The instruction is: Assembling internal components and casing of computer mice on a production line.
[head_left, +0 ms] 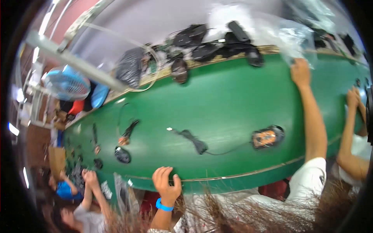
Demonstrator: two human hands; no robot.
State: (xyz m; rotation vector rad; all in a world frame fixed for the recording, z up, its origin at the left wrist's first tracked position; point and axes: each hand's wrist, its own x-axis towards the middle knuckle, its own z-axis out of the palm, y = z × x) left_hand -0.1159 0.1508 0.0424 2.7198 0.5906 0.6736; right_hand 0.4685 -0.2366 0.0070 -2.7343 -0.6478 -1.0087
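Observation:
My right arm reaches across the green work surface (229,97) to its far edge. There my right hand (301,72) is closed on the lower end of a clear plastic bag (296,37). At the near edge rests my left hand (167,185), a blue band on its wrist, fingers curved and thumb apart, holding nothing. Between them lies an opened computer mouse (267,137) with an orange-brown inside showing. Its thin cord runs left to a bundled black cable (193,140) with a white plug (169,129).
Black mouse parts (190,35) crowd the far ledge, with a brown mouse shell (179,71) hanging over it. Left lie another cable (128,132) and a black mouse shell (122,154). A post and blue fan (67,84) stand far left. Co-workers' hands (90,178) work at both sides.

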